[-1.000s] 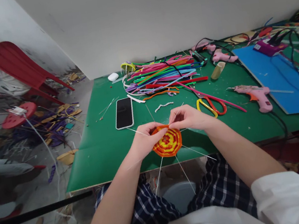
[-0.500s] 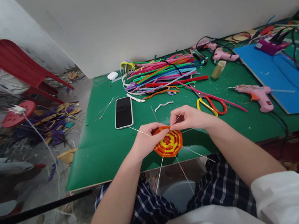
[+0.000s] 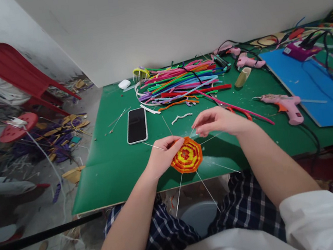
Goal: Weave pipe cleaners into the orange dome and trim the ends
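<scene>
My left hand [image 3: 165, 154] pinches the upper left edge of an octagonal woven disc [image 3: 187, 155], ringed in orange, yellow and red. Thin pale spokes stick out from the disc on all sides, over the table's front edge. My right hand [image 3: 216, 121] is just above the disc's upper right rim, its fingertips drawn together beside one spoke. Whatever lies between those fingertips is too small to make out. Partly behind that hand are the red-handled scissors [image 3: 239, 110]. A short white twisted piece [image 3: 181, 117] lies beyond the disc.
On the green table [image 3: 106, 180] are a phone [image 3: 136, 125], a bundle of coloured pipe cleaners [image 3: 181, 79], a white case [image 3: 124, 84] and a pink glue gun [image 3: 287, 107]. A blue board [image 3: 320, 89] lies at right. A red chair [image 3: 17, 72] stands left.
My right hand has moved up and away from the disc's rim, now covering more of the scissors. My left hand keeps its hold, and the disc has turned slightly.
</scene>
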`<state>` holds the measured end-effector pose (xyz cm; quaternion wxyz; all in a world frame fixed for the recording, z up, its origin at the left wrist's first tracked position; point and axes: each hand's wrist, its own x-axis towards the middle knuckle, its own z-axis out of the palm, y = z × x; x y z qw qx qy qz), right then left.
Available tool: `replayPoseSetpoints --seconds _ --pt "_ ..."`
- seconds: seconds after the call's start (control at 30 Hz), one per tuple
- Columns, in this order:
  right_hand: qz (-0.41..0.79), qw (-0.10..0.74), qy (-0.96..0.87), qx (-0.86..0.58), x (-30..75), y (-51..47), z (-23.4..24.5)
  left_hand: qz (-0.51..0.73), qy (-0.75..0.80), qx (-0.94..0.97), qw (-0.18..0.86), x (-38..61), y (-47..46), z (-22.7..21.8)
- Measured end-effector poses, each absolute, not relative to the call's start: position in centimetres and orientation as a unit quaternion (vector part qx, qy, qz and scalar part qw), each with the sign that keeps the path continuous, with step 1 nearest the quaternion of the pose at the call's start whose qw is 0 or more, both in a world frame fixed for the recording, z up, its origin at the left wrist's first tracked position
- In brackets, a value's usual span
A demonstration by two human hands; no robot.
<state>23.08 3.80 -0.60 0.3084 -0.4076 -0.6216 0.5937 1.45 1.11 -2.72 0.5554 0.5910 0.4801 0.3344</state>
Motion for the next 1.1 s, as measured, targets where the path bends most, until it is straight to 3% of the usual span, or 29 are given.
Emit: replayPoseSetpoints --seconds 0.1,0.2,0.33,0.43,0.57,1.1 --pt "0.459 0.374 -0.646 -0.482 25.1 2.7 1.9 0.344 0.487 0.575 0.560 1.5 1.1 -2.7" --pt "0.210 0.405 -0.699 -0.551 24.8 0.6 3.9 0.345 0.492 0.586 0.544 1.6 1.0 -2.6" --pt "0.014 0.300 -0.852 -0.429 20.9 -1.0 3.5 0.352 0.487 0.612 0.514 1.7 0.9 -2.5" --pt "-0.078 0.240 -0.872 -0.419 18.5 -0.6 1.8 0.359 0.483 0.622 0.501 1.7 0.9 -2.4" --pt "-0.131 0.231 -0.868 -0.420 18.1 0.0 0.6 0.361 0.485 0.622 0.497 1.6 0.8 -2.6" --pt "-0.133 0.234 -0.863 -0.428 18.0 0.2 0.1 0.349 0.479 0.638 0.491 1.7 0.7 -2.6"
